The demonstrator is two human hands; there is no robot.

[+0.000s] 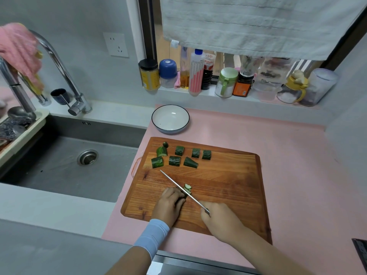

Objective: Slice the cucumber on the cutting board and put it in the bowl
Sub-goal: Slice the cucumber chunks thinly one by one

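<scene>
A wooden cutting board [228,175] lies on a pink mat. Several dark green cucumber chunks [174,160] sit in two rows at the board's far left. Near the front, my left hand [168,205] holds down a short cucumber piece [181,199], mostly hidden under my fingers. My right hand [220,219] grips the handle of a knife [178,186], whose thin blade runs diagonally up-left against that piece. A few thin slices [188,187] lie just right of the blade. A white bowl [158,124] with a dark rim stands beyond the board; nothing shows inside it.
A steel sink [65,155] with a tall faucet [59,62] lies left of the board. Bottles and jars [198,76] line the window ledge behind. A towel [248,26] hangs above them. Bare pink mat [297,165] spreads right of the board.
</scene>
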